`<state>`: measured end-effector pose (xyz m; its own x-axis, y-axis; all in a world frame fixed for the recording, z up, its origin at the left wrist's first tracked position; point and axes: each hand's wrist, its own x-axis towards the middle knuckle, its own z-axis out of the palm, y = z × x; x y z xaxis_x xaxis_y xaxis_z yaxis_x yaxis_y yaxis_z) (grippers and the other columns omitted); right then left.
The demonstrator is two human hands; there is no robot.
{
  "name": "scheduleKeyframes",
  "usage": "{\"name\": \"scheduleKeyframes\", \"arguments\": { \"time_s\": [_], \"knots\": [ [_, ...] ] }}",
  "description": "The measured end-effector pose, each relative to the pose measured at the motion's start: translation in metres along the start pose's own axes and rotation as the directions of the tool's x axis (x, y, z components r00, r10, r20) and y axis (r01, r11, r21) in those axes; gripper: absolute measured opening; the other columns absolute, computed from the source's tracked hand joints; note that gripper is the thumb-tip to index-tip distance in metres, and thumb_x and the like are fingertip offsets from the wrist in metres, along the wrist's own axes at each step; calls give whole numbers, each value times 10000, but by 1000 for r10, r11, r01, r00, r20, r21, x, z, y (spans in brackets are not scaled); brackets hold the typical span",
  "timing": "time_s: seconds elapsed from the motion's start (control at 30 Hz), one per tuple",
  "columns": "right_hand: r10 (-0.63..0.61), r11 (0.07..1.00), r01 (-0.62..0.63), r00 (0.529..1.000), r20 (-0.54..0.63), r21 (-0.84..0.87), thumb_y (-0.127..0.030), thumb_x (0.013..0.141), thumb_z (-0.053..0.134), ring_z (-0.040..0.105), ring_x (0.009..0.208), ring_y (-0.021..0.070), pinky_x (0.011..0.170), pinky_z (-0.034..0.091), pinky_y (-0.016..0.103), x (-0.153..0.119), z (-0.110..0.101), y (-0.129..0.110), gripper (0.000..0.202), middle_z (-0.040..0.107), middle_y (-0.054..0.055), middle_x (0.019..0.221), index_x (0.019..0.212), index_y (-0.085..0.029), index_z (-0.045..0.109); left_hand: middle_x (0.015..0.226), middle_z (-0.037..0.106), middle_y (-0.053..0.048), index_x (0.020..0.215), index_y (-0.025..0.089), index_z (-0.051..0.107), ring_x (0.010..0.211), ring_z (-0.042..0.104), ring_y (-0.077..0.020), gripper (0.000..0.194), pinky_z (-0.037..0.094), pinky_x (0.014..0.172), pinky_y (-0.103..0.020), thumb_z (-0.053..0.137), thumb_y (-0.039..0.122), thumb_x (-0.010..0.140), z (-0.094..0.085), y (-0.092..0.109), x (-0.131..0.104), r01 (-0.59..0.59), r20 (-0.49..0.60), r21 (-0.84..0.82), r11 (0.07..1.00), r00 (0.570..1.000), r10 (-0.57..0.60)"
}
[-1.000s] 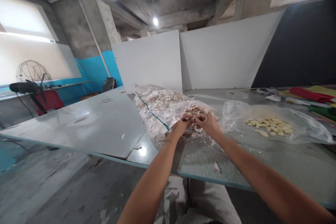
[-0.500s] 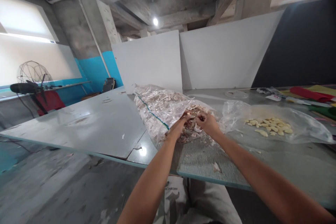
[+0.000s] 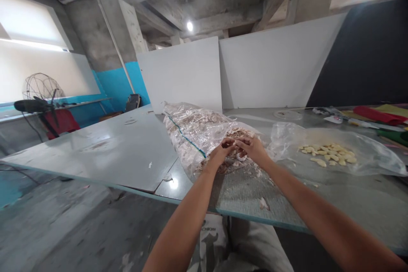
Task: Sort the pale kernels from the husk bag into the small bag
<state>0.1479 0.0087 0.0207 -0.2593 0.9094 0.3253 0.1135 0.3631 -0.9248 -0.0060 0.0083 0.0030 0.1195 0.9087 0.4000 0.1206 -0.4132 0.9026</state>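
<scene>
My left hand (image 3: 223, 151) and my right hand (image 3: 251, 149) meet at the fingertips, both with fingers pinched. Between them is a small pale piece that looks like a garlic clove (image 3: 235, 143), mostly covered by the fingers. Just beneath lies a heap of papery garlic skins (image 3: 240, 163), spilling from the mouth of a large clear plastic bag (image 3: 194, 125) stuffed with more skins and marked by a green-blue strip. To the right, peeled pale cloves (image 3: 331, 153) rest on another clear plastic bag (image 3: 379, 161).
The grey table (image 3: 127, 157) has loose skin scraps (image 3: 264, 204) near its front edge. White panels (image 3: 181, 76) stand along the back. Red cloth (image 3: 378, 114) and other coloured pieces lie at the far right. A fan (image 3: 40, 87) stands at the left.
My right hand has moved slightly left and my left hand slightly right, so their fingertips, apart before, are now together. The bags and cloves stay put.
</scene>
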Motion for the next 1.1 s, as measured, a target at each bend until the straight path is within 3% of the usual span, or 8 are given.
{"name": "scheduleKeyframes", "arguments": {
  "time_s": [0.1, 0.27, 0.5, 0.67, 0.9, 1.1],
  "knots": [
    [77, 996, -78, 997, 26, 38, -442, 659, 628, 559, 494, 117, 481, 500, 240, 0, 0, 0, 329, 620, 21, 613, 780, -137, 645, 815, 620, -3, 904, 179, 612, 758, 546, -123, 286, 410, 716, -231, 649, 352, 678, 1, 0, -1, -38, -37, 125, 991, 998, 42],
    [122, 974, -132, 990, 64, 183, -420, 648, 656, 572, 551, 115, 544, 517, 244, -4, 2, -2, 301, 632, 25, 640, 752, -138, 639, 734, 583, 20, 842, 170, 588, 680, 521, -102, 243, 401, 654, -210, 648, 337, 675, 0, 3, -5, -40, -30, 200, 979, 998, 47],
    [140, 941, -156, 987, 75, 301, -328, 659, 660, 576, 551, 107, 574, 513, 245, -3, 0, -5, 230, 626, 25, 626, 781, -136, 628, 648, 550, 34, 921, 204, 596, 557, 478, -85, 260, 383, 575, -207, 522, 404, 772, 0, 4, -5, -13, 0, 202, 979, 1000, 13],
    [154, 929, -174, 984, 86, 326, -284, 667, 658, 590, 580, 113, 589, 522, 257, -4, -2, -4, 257, 626, 17, 644, 878, -150, 598, 574, 469, 56, 906, 188, 550, 491, 415, -73, 286, 342, 504, -191, 544, 428, 751, 0, 5, -6, -36, 49, 125, 992, 998, 30],
    [90, 912, -181, 964, 250, 367, -298, 694, 634, 585, 599, 100, 620, 514, 248, -8, -7, -3, 279, 622, 12, 680, 938, -168, 593, 657, 495, 32, 844, 173, 525, 576, 457, -91, 282, 387, 589, -203, 482, 446, 784, 0, 12, -7, -59, 117, 195, 979, 992, 36],
    [118, 919, -165, 982, 150, 359, -278, 675, 631, 559, 548, 93, 564, 498, 225, -4, 0, 0, 247, 612, 7, 643, 888, -154, 618, 757, 533, 0, 793, 172, 528, 755, 483, -129, 287, 387, 745, -238, 377, 410, 848, 2, 13, -7, -183, 89, 331, 926, 983, 162]
  ]
}}
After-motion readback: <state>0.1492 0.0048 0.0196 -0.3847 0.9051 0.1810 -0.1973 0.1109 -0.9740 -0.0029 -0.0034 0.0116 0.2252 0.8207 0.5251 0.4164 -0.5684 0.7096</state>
